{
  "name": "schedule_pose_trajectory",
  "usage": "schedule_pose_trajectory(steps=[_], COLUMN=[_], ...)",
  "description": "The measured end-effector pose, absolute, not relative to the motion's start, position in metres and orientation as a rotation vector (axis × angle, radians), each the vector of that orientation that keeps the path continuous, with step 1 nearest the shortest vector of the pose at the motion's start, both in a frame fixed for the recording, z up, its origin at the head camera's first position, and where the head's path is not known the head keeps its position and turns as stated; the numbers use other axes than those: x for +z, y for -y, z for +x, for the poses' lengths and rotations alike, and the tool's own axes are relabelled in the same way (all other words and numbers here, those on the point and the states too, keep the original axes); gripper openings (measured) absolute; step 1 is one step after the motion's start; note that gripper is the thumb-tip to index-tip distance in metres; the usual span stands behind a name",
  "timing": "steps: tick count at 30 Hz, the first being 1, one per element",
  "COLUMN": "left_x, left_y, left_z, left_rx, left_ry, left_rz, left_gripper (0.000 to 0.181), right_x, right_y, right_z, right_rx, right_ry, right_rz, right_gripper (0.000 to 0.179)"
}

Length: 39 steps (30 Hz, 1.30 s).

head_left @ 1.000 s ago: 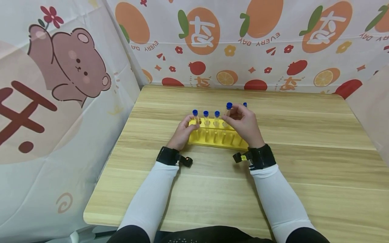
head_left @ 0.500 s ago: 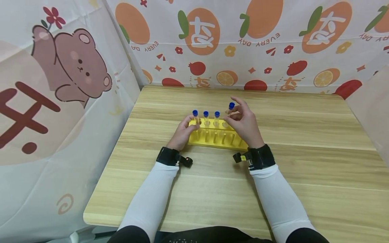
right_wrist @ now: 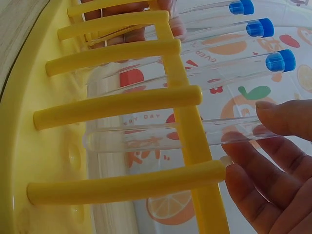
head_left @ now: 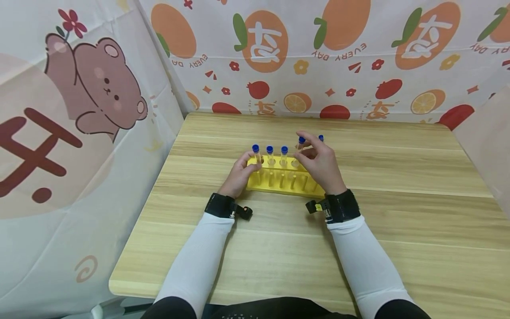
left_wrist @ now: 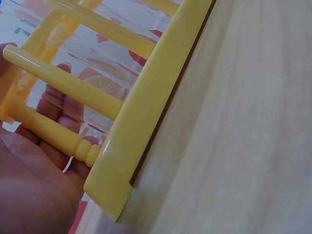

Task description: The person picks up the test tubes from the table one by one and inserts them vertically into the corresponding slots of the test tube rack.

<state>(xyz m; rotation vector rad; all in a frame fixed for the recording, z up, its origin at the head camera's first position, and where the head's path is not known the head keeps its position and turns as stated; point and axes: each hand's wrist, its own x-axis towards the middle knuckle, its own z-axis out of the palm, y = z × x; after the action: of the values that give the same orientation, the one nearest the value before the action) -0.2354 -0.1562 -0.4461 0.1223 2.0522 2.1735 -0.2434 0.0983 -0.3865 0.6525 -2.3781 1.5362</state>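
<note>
My left hand (head_left: 238,173) grips the left end of a yellow test tube rack (head_left: 287,191), its fingers wrapped behind the end post (left_wrist: 56,136). At the rack's right part, my right hand (head_left: 322,166) pinches a clear, blue-capped test tube (right_wrist: 141,138) between thumb and fingers. That tube passes through the rack's upper bar, and its rounded bottom lies near the base (right_wrist: 29,146); whether it touches is unclear. Three more blue-capped tubes stand in the rack's left part, the nearest to this hand being one tube (right_wrist: 234,66). Another blue cap (head_left: 321,138) shows behind the right hand.
The rack stands on a light wooden table (head_left: 279,248). Behind it hangs a fruit-print sheet (head_left: 311,88), and a bear-print sheet (head_left: 151,88) hangs along the left side. Both wrists wear black camera straps.
Half a second ago the pinched tube leaned right with my right index finger raised; now it is more upright and the finger is lower. The left hand and rack stay put.
</note>
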Motion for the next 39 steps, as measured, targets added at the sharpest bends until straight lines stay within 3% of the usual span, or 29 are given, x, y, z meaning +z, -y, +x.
schedule_pose_trajectory(steps=[11, 39], left_x=[-0.4462, -0.4458], left_y=[0.1556, 0.1559], left_z=[-0.2352, -0.2408], left_rx=[2.182, 2.183], left_ry=[-2.067, -2.043], left_rz=[0.132, 0.152], left_gripper=[0.025, 0.023], right_x=[-0.386, -0.3856], right_y=[-0.0969, -0.0946], right_z=[-0.2441, -0.2459], right_rx=[1.493, 1.481], right_ry=[2.375, 2.339], right_rz=[0.665, 0.734], right_gripper=[0.044, 0.037])
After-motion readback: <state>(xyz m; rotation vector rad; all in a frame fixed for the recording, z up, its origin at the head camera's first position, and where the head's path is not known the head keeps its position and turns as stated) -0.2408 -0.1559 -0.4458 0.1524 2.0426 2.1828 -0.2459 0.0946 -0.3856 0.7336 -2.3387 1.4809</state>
